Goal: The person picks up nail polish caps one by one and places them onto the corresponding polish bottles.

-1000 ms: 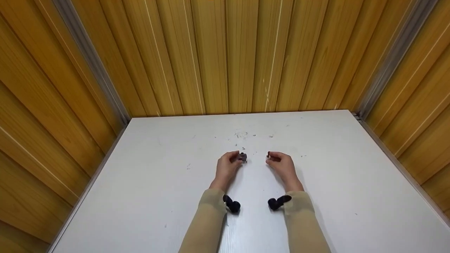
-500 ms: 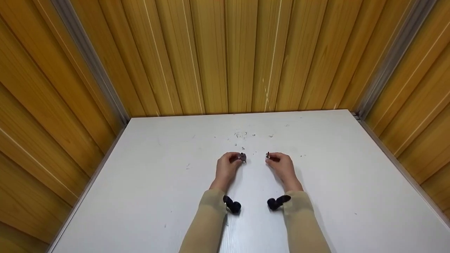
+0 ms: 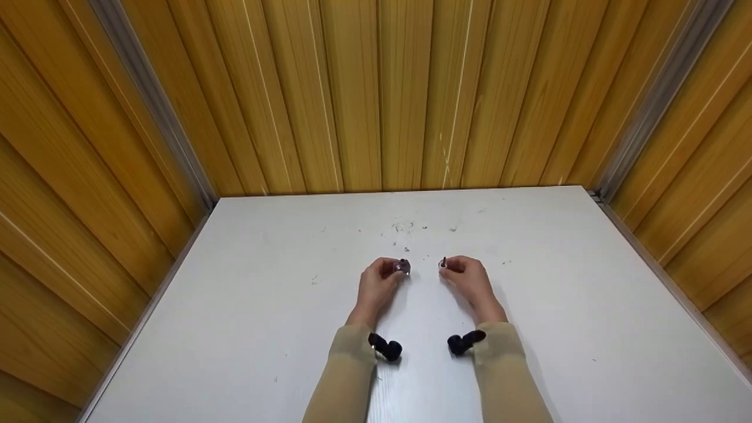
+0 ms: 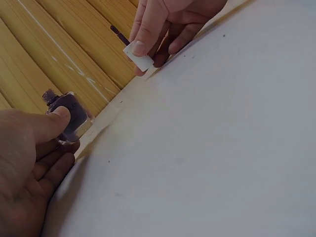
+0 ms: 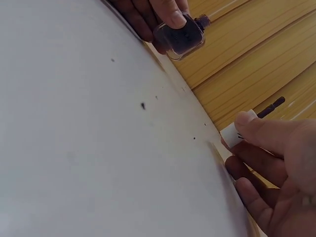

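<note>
My left hand [image 3: 378, 286] pinches a small glass nail polish bottle [image 4: 77, 116] between thumb and fingers. The polish inside is dark purple, and the bottle's threaded neck [image 4: 50, 97] is uncovered. Across a short gap, my right hand [image 3: 470, 281] grips the white nail polish cap [image 5: 237, 133] by its sides. From that cap a dark, polish-coated brush [image 5: 272, 106] points up and away from the fingers. Bottle and brush are apart, both held over the white table [image 3: 235, 329]. In the right wrist view the thumb covers part of the bottle's front.
Dark specks and smudges [image 3: 403, 226] mark the table beyond the hands. Yellow wood-look panels [image 3: 352, 94] rise at the table's back edge and along both sides. A small black camera [image 3: 388, 346] sits on each sleeve cuff.
The bottle has turned slightly in my left hand. The brush, tilted before, now points more upright, and my right hand has come a little closer to the left.
</note>
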`<state>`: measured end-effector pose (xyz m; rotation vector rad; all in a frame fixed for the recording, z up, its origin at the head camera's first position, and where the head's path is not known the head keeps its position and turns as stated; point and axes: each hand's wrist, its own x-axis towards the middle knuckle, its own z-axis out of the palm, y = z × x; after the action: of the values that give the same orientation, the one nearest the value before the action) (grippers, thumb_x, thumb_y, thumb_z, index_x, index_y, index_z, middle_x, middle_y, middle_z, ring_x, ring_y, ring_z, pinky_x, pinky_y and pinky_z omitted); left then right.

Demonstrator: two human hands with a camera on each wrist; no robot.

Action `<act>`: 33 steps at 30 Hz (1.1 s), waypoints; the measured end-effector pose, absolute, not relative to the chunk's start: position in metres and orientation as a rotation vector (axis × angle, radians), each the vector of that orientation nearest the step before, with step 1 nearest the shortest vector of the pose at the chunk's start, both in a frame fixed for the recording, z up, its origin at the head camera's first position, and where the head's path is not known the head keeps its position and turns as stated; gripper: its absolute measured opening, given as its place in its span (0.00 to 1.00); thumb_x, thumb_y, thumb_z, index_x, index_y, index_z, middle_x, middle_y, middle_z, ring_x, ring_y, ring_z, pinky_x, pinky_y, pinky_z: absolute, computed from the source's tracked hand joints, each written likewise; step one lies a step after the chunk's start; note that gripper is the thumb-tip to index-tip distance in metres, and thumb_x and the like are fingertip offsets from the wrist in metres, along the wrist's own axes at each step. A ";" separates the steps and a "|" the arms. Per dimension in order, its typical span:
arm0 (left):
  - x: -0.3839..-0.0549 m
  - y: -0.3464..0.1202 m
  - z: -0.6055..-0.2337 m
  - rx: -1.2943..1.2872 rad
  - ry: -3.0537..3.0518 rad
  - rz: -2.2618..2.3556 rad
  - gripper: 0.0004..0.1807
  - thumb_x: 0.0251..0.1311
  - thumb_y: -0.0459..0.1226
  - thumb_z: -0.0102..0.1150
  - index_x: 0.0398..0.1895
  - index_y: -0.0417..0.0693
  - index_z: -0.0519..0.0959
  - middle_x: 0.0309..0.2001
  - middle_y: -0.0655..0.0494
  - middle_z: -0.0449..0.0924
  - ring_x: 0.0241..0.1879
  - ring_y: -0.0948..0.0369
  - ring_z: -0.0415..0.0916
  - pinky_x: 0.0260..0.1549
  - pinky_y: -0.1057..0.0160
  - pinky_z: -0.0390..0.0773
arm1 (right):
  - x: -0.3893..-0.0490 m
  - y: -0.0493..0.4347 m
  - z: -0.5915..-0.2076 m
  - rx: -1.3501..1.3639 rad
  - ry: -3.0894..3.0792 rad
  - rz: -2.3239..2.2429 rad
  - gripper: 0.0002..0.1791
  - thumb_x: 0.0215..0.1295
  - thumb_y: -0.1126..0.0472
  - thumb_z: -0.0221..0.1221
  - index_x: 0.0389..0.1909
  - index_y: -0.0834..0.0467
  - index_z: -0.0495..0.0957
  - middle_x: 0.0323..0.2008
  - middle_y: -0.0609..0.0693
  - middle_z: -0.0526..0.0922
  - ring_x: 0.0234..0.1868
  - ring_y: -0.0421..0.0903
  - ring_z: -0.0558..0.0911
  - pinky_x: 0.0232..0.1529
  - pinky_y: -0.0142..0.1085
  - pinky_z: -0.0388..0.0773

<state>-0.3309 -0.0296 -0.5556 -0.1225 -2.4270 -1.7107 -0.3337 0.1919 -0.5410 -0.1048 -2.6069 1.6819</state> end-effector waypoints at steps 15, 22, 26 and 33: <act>-0.329 -0.034 -0.558 -0.235 -2.459 -1.786 0.13 0.61 0.31 0.69 0.49 0.42 0.85 0.45 0.47 0.88 0.45 0.57 0.84 0.51 0.59 0.84 | -0.328 0.182 -0.527 0.073 -2.636 1.748 0.11 0.66 0.67 0.66 0.48 0.63 0.86 0.42 0.56 0.89 0.37 0.40 0.83 0.37 0.28 0.79; -0.329 -0.034 -0.557 -0.257 -2.449 -1.759 0.15 0.61 0.29 0.68 0.51 0.42 0.85 0.48 0.46 0.88 0.49 0.55 0.85 0.53 0.59 0.84 | -0.329 0.182 -0.517 0.214 -2.686 1.610 0.13 0.65 0.66 0.67 0.49 0.64 0.86 0.38 0.55 0.89 0.32 0.37 0.80 0.30 0.27 0.75; -0.329 -0.035 -0.557 -0.271 -2.454 -1.753 0.15 0.61 0.29 0.68 0.52 0.44 0.86 0.49 0.47 0.88 0.50 0.55 0.85 0.53 0.61 0.84 | -0.328 0.181 -0.514 0.254 -2.647 1.635 0.11 0.64 0.67 0.69 0.46 0.65 0.85 0.35 0.54 0.88 0.31 0.38 0.79 0.31 0.25 0.75; -0.328 -0.034 -0.557 -0.318 -2.460 -1.728 0.14 0.61 0.30 0.70 0.51 0.43 0.86 0.48 0.47 0.88 0.49 0.55 0.85 0.53 0.60 0.84 | -0.328 0.181 -0.514 0.255 -2.658 1.626 0.11 0.66 0.64 0.68 0.46 0.64 0.86 0.28 0.48 0.84 0.27 0.37 0.77 0.30 0.26 0.75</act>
<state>-0.3281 -0.0340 -0.5572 -0.3181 -2.4604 -1.7281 -0.3280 0.1805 -0.5143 0.2551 -2.6577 1.6262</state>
